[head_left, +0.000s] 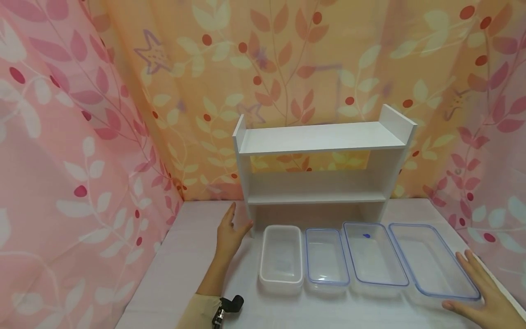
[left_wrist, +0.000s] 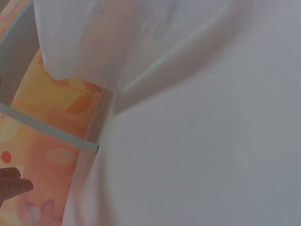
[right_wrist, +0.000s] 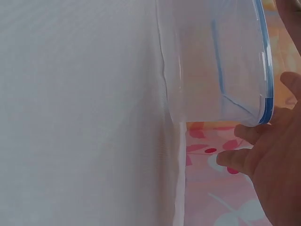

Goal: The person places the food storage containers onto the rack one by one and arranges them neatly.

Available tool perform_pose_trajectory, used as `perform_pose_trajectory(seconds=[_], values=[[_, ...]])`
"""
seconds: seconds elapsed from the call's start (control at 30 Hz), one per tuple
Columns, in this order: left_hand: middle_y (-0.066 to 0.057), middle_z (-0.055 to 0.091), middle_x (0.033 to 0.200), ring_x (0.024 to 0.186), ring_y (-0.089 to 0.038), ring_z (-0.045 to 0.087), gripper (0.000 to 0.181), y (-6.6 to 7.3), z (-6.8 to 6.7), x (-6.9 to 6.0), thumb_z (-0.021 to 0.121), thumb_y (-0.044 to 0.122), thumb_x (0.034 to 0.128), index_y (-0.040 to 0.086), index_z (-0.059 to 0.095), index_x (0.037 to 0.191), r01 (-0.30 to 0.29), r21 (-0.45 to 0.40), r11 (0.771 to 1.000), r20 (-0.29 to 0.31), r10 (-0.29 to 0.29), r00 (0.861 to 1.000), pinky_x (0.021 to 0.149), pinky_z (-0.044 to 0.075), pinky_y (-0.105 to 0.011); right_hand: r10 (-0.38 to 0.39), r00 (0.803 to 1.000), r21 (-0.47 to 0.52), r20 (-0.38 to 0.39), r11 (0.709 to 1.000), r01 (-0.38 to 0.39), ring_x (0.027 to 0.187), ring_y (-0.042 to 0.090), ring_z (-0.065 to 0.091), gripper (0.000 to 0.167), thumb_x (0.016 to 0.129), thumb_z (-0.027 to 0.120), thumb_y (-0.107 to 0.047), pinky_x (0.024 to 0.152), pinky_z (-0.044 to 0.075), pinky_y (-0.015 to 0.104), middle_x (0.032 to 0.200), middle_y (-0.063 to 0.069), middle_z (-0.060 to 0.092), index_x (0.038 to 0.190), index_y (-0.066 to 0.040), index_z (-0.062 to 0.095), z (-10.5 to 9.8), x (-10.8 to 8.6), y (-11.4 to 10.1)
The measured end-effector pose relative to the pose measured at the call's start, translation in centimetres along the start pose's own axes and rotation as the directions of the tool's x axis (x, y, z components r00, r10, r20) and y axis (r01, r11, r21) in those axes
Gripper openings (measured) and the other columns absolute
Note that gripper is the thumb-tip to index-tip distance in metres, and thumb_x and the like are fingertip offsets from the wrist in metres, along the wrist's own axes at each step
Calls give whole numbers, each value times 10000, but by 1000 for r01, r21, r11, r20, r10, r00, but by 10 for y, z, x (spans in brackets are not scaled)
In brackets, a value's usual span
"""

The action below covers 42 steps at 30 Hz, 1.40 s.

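Four clear plastic food containers without lids stand in a row on the white cloth. The leftmost container (head_left: 281, 253) has a whitish rim; a small blue-rimmed container (head_left: 327, 256) and a larger blue-rimmed container (head_left: 377, 258) with a blue mark follow. At the right end is a wide blue-rimmed container (head_left: 435, 260). My left hand (head_left: 232, 235) is held left of the leftmost container, thumb and fingers apart, holding nothing. Fingers spread, my right hand (head_left: 486, 290) is at the outer side of the wide container (right_wrist: 221, 61); whether it touches the rim I cannot tell.
Behind the containers stands a white two-tier shelf (head_left: 316, 185) with raised sides. Patterned curtains (head_left: 287, 59) hang at the back and both sides. The white cloth-covered table (head_left: 176, 274) extends left of the containers.
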State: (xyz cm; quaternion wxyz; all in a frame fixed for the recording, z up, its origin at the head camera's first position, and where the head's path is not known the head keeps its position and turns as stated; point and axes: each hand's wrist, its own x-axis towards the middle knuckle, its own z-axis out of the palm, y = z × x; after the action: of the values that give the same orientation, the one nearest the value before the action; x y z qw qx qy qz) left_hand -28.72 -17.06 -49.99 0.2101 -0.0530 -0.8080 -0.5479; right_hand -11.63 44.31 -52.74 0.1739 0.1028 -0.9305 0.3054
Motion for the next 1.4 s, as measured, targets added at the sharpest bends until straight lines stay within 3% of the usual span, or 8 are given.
perform_pose_trajectory(seconds=[0.03,0.13,0.37,0.63,0.73,0.97,1.17,1.4], values=[[-138,415,1609,1464,-368,410,885,-1,2,1,874,256,830,62,415,1562,2,-20,1000,-1,-2,1000,1123,395,-603,4,1000,6,4,1000,-4,1475,-43,-242,1300,685,935,-119,1080,-229,702,1715,98,-135,1658,-140,74,1,0,1],[-145,424,1599,1417,-421,454,853,-3,7,2,867,203,836,45,429,1551,11,-81,997,-3,-11,1000,1105,407,-603,34,999,8,35,999,-34,1489,18,-281,1261,735,908,-125,1069,-237,710,1704,167,-146,1656,-128,46,2,-1,3],[-171,515,1519,1322,-445,552,741,-7,21,5,835,93,854,16,489,1504,39,-203,978,-1,-40,999,1048,459,-599,88,992,3,90,996,-88,1497,455,-272,1219,791,879,-160,1006,-244,759,1671,266,-169,1648,-103,13,5,0,7],[-190,588,1441,1273,-456,587,616,-12,32,5,812,50,868,27,576,1438,75,-338,938,11,-75,997,944,554,-282,156,976,-32,150,988,-153,1444,562,-278,1260,822,861,-264,942,-255,758,1650,234,-267,1639,-124,-88,15,-4,18],[-164,635,1395,1236,-401,633,601,-12,35,4,823,82,866,52,601,1424,86,-326,941,-7,-93,996,885,553,-207,146,979,-30,144,989,-143,1447,553,-282,1263,817,864,-268,939,-269,737,1656,206,-275,1641,-127,-82,17,-5,22],[-129,669,1354,1163,-322,690,552,-14,39,3,818,82,870,95,641,1393,95,-274,957,-52,-114,992,782,568,-199,65,994,21,91,998,-67,1488,396,-315,1197,781,888,-148,944,-257,767,1687,156,-230,1648,-94,65,18,-9,26],[-114,672,1347,1128,-302,707,522,-18,42,5,814,52,866,116,666,1362,71,-272,960,-66,-92,994,849,576,-231,76,992,-8,96,997,-76,1456,561,-257,1187,782,890,-170,941,-237,773,1675,215,-223,1641,-75,76,20,-8,27],[-86,691,1316,1084,-290,725,503,-16,41,4,817,43,859,114,685,1339,83,-231,969,-108,-110,988,835,585,-249,83,991,-32,104,996,-81,1458,556,-258,1215,774,900,-212,949,-224,776,1673,216,-230,1635,-44,59,22,-6,29]])
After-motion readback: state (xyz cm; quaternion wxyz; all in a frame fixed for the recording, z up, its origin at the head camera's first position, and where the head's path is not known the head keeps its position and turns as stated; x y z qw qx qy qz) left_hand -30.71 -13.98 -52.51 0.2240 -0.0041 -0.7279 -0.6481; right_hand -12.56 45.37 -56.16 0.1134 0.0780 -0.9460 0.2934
